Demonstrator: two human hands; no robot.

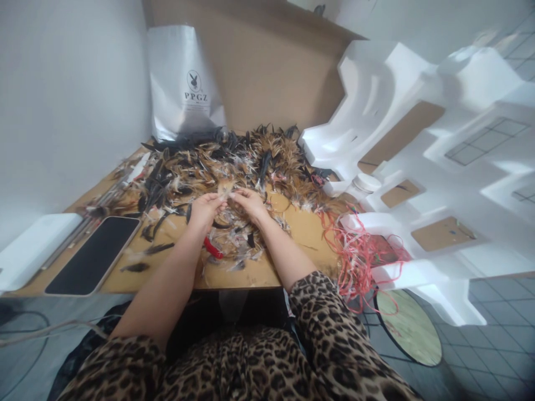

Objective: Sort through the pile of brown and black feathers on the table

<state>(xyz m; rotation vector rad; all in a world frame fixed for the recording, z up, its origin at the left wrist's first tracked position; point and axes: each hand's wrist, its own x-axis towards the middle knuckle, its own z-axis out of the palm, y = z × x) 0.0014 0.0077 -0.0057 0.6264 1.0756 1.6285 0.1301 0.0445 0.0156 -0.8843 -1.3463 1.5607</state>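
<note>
Over the middle of the table, my left hand (204,211) and my right hand (249,204) meet with fingertips nearly touching. Both are closed in a pinch on a small pale tan feather (226,185), whose fluffy end points away from me. Its lower part is hidden by the fingers. A wide heap of brown and black feathers (276,153) spreads behind the hands. More loose feathers and white fluff lie beneath them, with a red strip (213,248) just below my left hand.
A phone (92,256) and a white box (39,250) lie at the left. Tangled red strings (355,259) hang over the table edge at the right, by large white foam pieces (460,200). A silver bag (184,83) stands at the back; a round stool (409,328) is below right.
</note>
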